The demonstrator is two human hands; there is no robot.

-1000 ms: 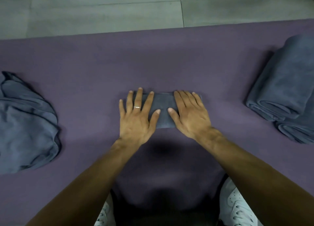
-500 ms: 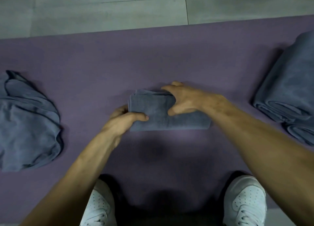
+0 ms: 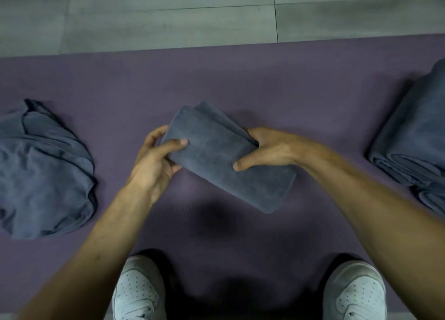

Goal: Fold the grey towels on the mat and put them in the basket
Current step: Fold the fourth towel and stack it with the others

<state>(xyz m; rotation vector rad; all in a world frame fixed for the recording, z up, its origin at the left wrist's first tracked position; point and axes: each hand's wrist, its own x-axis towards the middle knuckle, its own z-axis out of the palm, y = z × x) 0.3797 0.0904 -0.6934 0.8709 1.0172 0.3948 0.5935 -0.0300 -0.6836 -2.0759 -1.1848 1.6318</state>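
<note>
While the person is standing at the near edge of the purple mat [image 3: 216, 79], both hands are holding one folded grey towel [image 3: 224, 161] over the middle of it. That towel is sitting at a slant, its far end toward the left and its near end toward the right. On the left, the left hand [image 3: 154, 165] is keeping a grip on the towel's far corner, thumb lying on top and fingers curling under the edge. At the towel's right side, the right hand [image 3: 272, 149] is pinching the long edge, thumb pressing on the upper face and the fingers tucking beneath. Whether the towel's low corner is touching the mat, I cannot tell. Well off to the left, a crumpled heap of grey towels [image 3: 41, 170] is lying on the mat. Far to the right, a stack of folded towels [image 3: 409, 141] is resting at the mat's end. Two white shoes [image 3: 139, 293] are showing at the bottom, and grey floor tiles [image 3: 168, 16] are lying beyond the mat.
</note>
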